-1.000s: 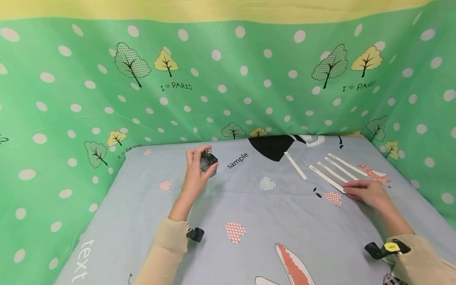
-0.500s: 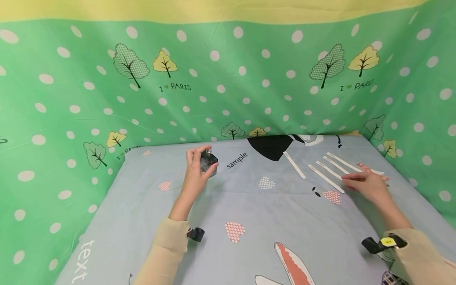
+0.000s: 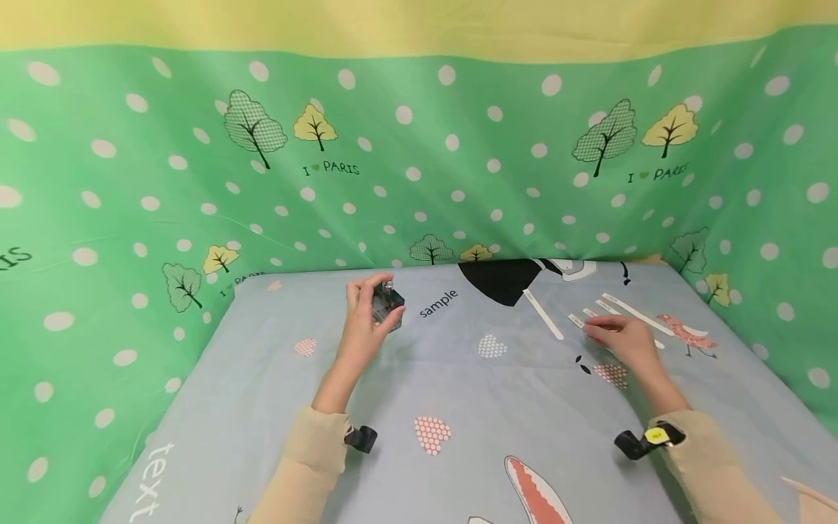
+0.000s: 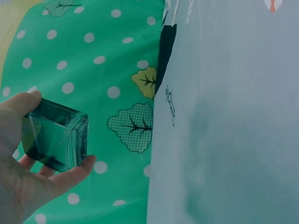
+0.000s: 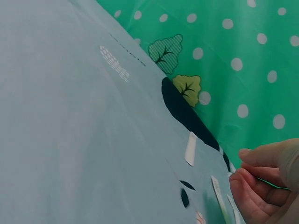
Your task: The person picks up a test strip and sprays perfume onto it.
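My left hand (image 3: pixel 358 324) holds a square dark glass perfume bottle (image 3: pixel 388 306) above the cloth, at left of middle in the head view. The bottle's metal spray neck shows at its top. In the left wrist view the clear, thick-walled bottle (image 4: pixel 53 133) sits between fingertips and thumb. My right hand (image 3: pixel 631 343) is low over a row of white paper test strips (image 3: pixel 644 319) on the right, covering the middles of the nearest ones. Its fingers are loosely bent, and nothing shows between them in the right wrist view. A lone strip (image 3: pixel 543 314) lies left of the row.
A grey-blue printed cloth (image 3: pixel 366 466) covers the table. Green dotted curtains (image 3: pixel 393 138) hang behind it and at both sides. Each wrist carries a small black camera, such as the right wrist camera (image 3: pixel 631 444).
My right hand has gone left along the strips, from their near ends towards their labelled ends. The left hand holds the bottle in the same spot. The head view has tilted up slightly.
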The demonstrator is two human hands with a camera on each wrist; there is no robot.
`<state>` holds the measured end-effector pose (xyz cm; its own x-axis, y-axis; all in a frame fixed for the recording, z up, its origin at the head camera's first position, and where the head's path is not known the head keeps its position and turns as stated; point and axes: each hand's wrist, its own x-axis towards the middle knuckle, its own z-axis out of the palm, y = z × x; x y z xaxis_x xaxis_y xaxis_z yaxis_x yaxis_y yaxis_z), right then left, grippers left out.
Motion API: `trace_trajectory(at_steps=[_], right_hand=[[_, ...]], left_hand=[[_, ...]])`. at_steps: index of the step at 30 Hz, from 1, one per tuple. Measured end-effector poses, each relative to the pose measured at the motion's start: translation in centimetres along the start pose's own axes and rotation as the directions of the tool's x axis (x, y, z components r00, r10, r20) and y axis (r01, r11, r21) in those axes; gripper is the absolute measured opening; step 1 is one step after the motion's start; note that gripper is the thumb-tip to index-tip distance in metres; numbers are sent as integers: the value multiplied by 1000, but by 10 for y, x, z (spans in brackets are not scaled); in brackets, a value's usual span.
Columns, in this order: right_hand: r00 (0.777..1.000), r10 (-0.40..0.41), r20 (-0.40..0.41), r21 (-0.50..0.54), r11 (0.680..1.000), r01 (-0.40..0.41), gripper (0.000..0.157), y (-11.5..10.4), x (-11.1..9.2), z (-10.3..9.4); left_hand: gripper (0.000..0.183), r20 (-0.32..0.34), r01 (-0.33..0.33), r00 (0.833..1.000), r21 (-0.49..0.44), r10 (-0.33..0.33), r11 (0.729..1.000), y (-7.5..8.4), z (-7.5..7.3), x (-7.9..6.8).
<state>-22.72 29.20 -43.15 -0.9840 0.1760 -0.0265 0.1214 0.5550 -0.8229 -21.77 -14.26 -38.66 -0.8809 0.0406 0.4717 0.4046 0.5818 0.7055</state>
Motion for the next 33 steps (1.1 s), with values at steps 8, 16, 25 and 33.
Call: trace_trajectory(at_steps=[8,16,25,33], right_hand=[[993,40,-113,55,998,-34,35,-2,8,31],[983,73,-170,5,997,-73,36,1,9,49],[992,-37,-118,-156,988,18,36,-2,8,55],[993,-83,-89,-237,970,60,28,-5,10,54]], left_hand=[[54,0,3,1000,-8,-3,1000,0,2,-1],[54,3,1,1000,-3,-1,1000,0,4,-1],[55,-5,-4,1000,-11,4,1000,4,1,1],[55,9,-2,1000,-11,2,1000,3,-2,2]])
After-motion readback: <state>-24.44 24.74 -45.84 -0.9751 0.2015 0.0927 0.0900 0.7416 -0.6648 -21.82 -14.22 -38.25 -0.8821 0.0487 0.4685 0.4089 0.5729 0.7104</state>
